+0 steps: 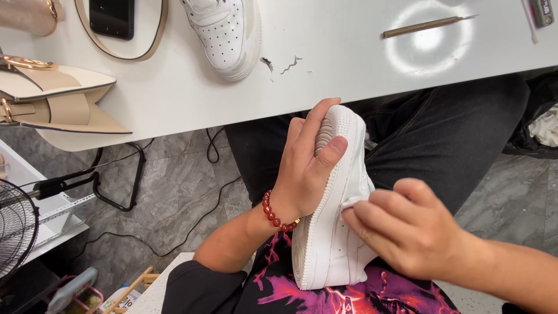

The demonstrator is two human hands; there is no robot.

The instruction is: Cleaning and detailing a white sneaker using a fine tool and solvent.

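Note:
A white sneaker [334, 232] rests on my lap, turned on its side with the ribbed sole facing left. My left hand [305, 166], with a red bead bracelet at the wrist, grips the sole near the toe, thumb across the tread. My right hand [407, 227] presses a small white cloth [350, 203] against the shoe's side, fingers closed on it. A second white sneaker [226, 32] stands on the white table [325, 64] above.
On the table lie a thin metal tool [427, 25], a black phone [111, 17], a beige handbag [52, 96] and small scraps [283, 64]. A black fan [14, 227] and cables [174, 232] sit on the grey tiled floor at left.

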